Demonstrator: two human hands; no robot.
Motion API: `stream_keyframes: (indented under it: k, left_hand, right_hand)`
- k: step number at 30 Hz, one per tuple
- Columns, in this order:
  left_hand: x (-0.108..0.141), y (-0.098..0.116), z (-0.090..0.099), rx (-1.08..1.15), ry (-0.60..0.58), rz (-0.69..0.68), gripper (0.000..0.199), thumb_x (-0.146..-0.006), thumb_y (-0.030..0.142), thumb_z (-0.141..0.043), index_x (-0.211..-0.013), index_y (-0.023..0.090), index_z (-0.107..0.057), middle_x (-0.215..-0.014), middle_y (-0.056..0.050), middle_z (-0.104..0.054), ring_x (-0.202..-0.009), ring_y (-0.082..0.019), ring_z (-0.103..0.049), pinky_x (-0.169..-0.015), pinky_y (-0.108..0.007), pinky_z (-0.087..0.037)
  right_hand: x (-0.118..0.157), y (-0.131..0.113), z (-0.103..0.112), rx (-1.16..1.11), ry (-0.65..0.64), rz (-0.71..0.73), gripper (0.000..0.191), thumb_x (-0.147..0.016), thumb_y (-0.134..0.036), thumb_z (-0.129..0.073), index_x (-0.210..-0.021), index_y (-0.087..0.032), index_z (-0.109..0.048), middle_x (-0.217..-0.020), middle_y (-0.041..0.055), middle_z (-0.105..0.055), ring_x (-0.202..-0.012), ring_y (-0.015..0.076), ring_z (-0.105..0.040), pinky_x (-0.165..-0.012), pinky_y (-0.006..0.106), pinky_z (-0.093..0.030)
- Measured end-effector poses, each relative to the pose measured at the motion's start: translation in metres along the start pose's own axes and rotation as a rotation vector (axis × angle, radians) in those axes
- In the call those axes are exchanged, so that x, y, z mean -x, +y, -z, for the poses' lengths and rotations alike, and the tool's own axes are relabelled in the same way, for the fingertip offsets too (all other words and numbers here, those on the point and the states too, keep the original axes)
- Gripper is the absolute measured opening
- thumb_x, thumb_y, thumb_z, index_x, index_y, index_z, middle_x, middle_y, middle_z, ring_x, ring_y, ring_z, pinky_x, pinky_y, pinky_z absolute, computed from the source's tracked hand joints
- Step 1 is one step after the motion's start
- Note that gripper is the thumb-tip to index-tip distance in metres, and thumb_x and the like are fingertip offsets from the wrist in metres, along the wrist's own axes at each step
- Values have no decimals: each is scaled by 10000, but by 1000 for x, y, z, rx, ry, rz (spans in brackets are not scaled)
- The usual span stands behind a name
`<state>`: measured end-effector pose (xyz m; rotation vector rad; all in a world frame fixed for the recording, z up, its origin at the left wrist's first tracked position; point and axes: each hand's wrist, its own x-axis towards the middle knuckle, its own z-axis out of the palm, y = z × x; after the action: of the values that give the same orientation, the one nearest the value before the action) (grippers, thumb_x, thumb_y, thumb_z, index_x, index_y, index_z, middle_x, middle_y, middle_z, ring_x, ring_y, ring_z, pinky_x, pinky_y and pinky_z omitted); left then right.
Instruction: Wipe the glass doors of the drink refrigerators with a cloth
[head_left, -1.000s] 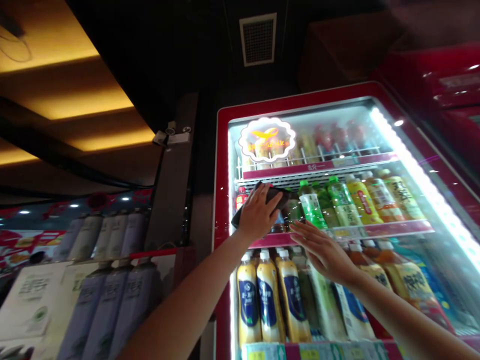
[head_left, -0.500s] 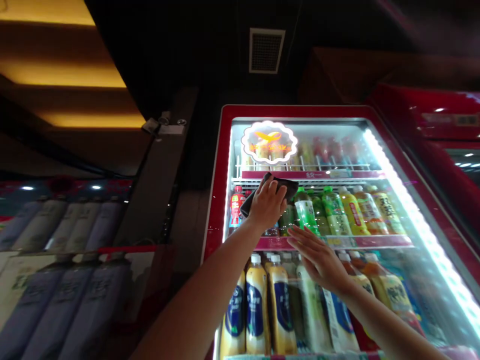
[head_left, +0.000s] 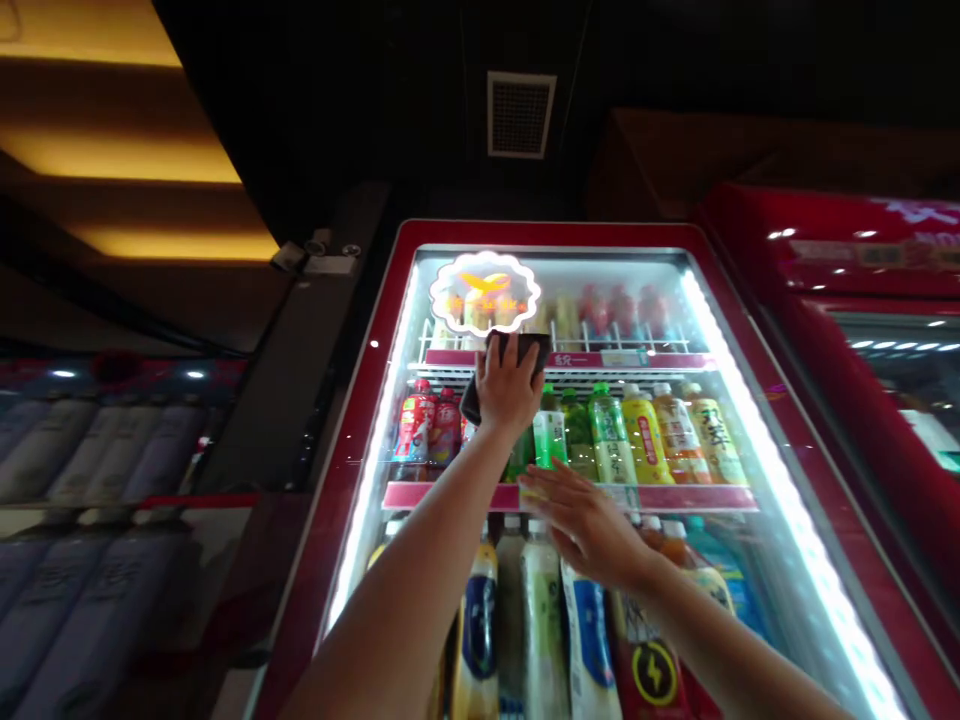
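A dark cloth (head_left: 474,398) lies under my left hand (head_left: 510,388), pressed flat on the glass door of a red-framed drinks fridge (head_left: 555,236) just below its glowing white-edged sign (head_left: 485,293). The fingers of that hand are spread over the cloth. Lower and to the right, my right hand (head_left: 589,520) is held against or close to the glass with its fingers stretched out and nothing in it. Behind the door, rows of bottles (head_left: 645,435) stand on lit shelves.
A second red fridge (head_left: 862,250) stands at the right. Large bottle shapes (head_left: 97,600) fill the left side beside a dark pillar (head_left: 300,370). A ceiling vent (head_left: 520,115) is overhead.
The view has shifted, so the fridge sits further left in it. My left hand and the cloth have moved slightly up relative to the shelves; my right hand remains below and to the right.
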<state>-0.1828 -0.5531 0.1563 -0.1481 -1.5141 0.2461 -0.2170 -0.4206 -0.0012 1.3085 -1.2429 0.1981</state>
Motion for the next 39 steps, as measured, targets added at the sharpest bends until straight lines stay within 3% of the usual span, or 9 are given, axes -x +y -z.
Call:
stream_keyframes:
  k: [3,6,10,14,19,23,29,34,39]
  left_hand:
    - [22,7,-2,-1,-53,-182,491,-986,420,-454,-1456,293,-523,-1611,-53,-402,-1506,-311,-304,-1243,-525,-258]
    - [37,-20,9,-26,-94,-204,489,-997,404,-415,-1461,278,-508,-1594,-63,-422,-1498,-292,-316,-1236,-524,-269]
    - [18,-36,20,-126,-14,268,525,-983,367,-421,-1479,210,-489,-1574,-146,-420,-1481,-363,-317,-1197,-619,-277]
    - [-17,19,2,-163,40,486,529,-970,356,-464,-1490,261,-485,-1596,-128,-390,-1479,-391,-306,-1185,-645,-272]
    - [10,103,-22,-111,-59,28,486,-981,401,-471,-1461,337,-511,-1572,-54,-442,-1476,-312,-337,-1212,-531,-305]
    - [62,86,-8,-93,-178,-310,488,-1002,435,-429,-1481,353,-475,-1591,-25,-417,-1499,-253,-308,-1233,-468,-287]
    - [35,29,10,-237,-27,336,534,-981,372,-407,-1485,221,-493,-1535,-145,-474,-1432,-355,-393,-1176,-599,-328]
    - [-20,97,-25,-198,41,408,525,-972,348,-429,-1478,235,-512,-1571,-133,-436,-1446,-374,-364,-1181,-576,-324]
    - [13,160,-36,-105,-108,-93,496,-992,395,-434,-1479,322,-498,-1588,-58,-434,-1481,-304,-341,-1217,-513,-296]
  right_hand:
    - [32,35,39,113,-4,-29,510,-880,-72,-478,-1341,-239,-616,-1405,56,-632,-1350,227,-551,-1179,575,-404]
    - [65,68,72,199,-18,-84,543,-885,-71,-492,-1384,-264,-582,-1467,38,-579,-1395,238,-501,-1163,578,-422]
    - [99,94,97,261,-41,-101,527,-916,-100,-508,-1412,-273,-555,-1520,28,-520,-1434,242,-450,-1164,559,-426]
    - [123,105,103,270,-37,-108,597,-932,-126,-505,-1503,-286,-443,-1549,25,-481,-1457,235,-415,-1171,556,-417]
    - [143,111,95,218,-16,-80,638,-971,-141,-467,-1572,-286,-306,-1611,29,-380,-1512,229,-304,-1199,563,-375]
    - [147,113,88,140,22,-104,641,-960,-152,-508,-1556,-316,-337,-1626,10,-350,-1515,241,-296,-1227,583,-321]
    - [151,112,85,66,80,-133,584,-921,-98,-520,-1476,-272,-479,-1589,40,-423,-1499,245,-338,-1237,577,-308]
    - [154,115,84,27,125,-129,557,-894,-63,-483,-1418,-237,-548,-1518,62,-522,-1479,221,-378,-1222,552,-350]
    - [153,117,94,12,67,-93,580,-855,-24,-489,-1395,-220,-570,-1526,78,-508,-1486,230,-365,-1214,562,-349]
